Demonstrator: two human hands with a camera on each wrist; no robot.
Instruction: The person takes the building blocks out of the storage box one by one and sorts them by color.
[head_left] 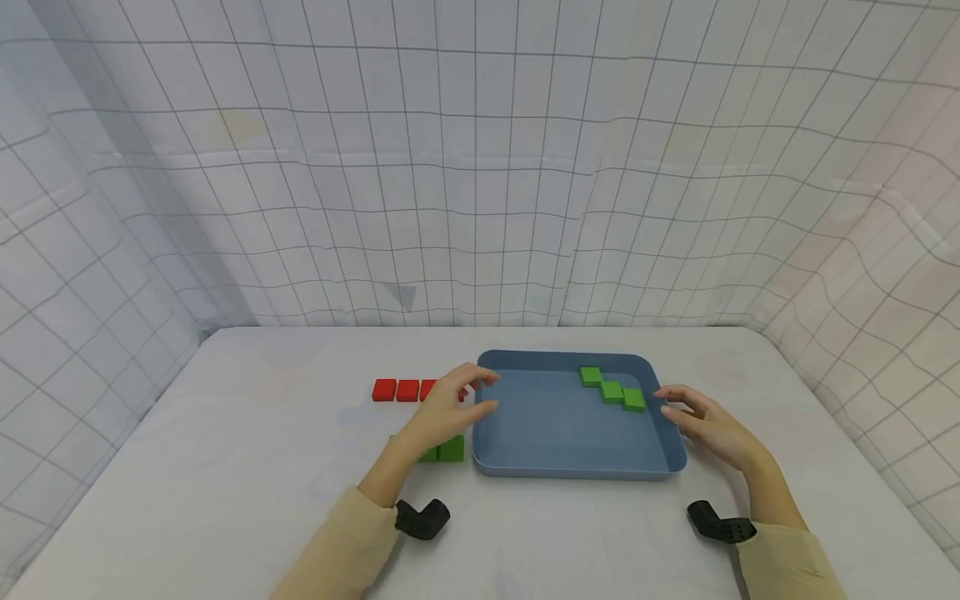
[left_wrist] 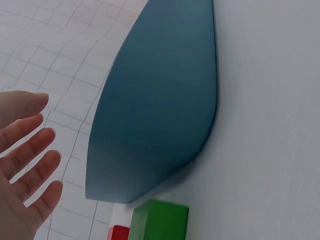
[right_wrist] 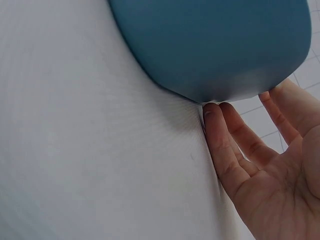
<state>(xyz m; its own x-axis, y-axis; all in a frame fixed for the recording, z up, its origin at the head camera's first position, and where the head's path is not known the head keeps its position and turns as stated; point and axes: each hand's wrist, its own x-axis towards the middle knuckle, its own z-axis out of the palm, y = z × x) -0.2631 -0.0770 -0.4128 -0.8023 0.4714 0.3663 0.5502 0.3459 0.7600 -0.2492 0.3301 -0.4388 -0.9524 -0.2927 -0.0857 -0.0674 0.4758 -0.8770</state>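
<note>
Tray (head_left: 570, 471) long axis left-right, open empty hands, left (head_left: 450, 408) and right (head_left: 708, 425), beside its ends.

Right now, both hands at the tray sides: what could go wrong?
1. The three green blocks lie loose near the far right corner of the blue tray; a tilt could slide them.
2. The left hand hovers over the red blocks and the green blocks beside the tray; it could knock them.
3. The right hand only touches the tray wall with straight fingers; grip may slip.
</note>
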